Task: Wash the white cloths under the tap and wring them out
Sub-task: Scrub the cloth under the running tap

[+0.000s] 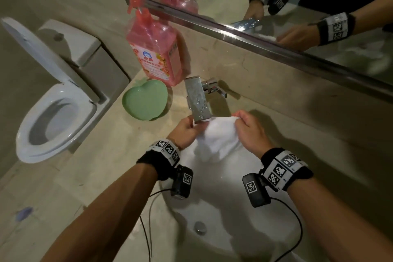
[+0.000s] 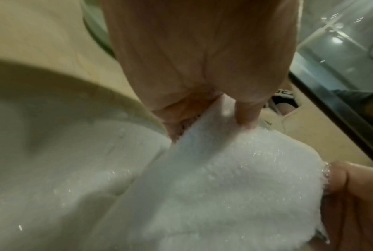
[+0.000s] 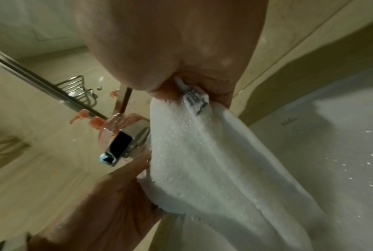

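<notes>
A wet white cloth [image 1: 219,140] hangs stretched between my two hands over the white sink basin [image 1: 229,219], just below the spout of the chrome tap [image 1: 197,100]. My left hand [image 1: 187,128] pinches the cloth's left upper edge [image 2: 220,118], right under the tap's tip. My right hand [image 1: 248,127] pinches the right upper corner beside the cloth's sewn label [image 3: 194,100]. The cloth [image 3: 202,161] glistens with water drops. I cannot make out a running stream of water.
A pink soap pump bottle [image 1: 155,49] and a green apple-shaped dish [image 1: 144,100] stand on the beige counter [image 1: 102,166] left of the tap. A mirror [image 1: 276,6] runs along the back wall. An open toilet [image 1: 55,117] sits at far left. The drain plug [image 1: 200,227] lies in the basin.
</notes>
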{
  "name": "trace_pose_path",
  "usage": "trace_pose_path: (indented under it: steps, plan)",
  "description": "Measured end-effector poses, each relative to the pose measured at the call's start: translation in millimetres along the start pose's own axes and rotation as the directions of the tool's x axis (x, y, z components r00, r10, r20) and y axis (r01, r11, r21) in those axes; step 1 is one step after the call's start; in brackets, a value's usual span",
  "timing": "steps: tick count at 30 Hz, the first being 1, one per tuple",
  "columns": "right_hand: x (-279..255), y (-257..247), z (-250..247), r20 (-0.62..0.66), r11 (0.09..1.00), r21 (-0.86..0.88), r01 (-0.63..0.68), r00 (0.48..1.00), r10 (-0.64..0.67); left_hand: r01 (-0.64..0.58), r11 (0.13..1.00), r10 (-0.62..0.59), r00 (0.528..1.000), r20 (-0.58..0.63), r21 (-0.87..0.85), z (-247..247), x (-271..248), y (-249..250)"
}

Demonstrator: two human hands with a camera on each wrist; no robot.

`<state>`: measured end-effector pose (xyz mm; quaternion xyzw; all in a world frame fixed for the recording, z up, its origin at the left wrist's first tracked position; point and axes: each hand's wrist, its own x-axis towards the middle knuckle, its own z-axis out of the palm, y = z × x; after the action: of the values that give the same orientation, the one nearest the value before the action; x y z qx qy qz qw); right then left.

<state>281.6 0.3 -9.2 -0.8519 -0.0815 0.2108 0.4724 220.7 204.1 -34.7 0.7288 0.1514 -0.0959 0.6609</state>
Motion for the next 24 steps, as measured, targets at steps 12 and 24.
trace_pose_path:
  steps: [12, 24]
  plan:
    - [27.3, 51.2, 15.1, 0.134, 0.993, -0.097, -0.074, 0.987, 0.087, -0.069, 0.888, 0.048, 0.997, 0.058, 0.454, -23.5, 15.6, 0.0]
    - [42.1, 10.7, 83.4, 0.328, 0.943, 0.256, -0.214, 0.937, 0.123, 0.032, 0.97, 0.019, 0.979, -0.202, 0.243, -65.5, -26.5, 10.7]
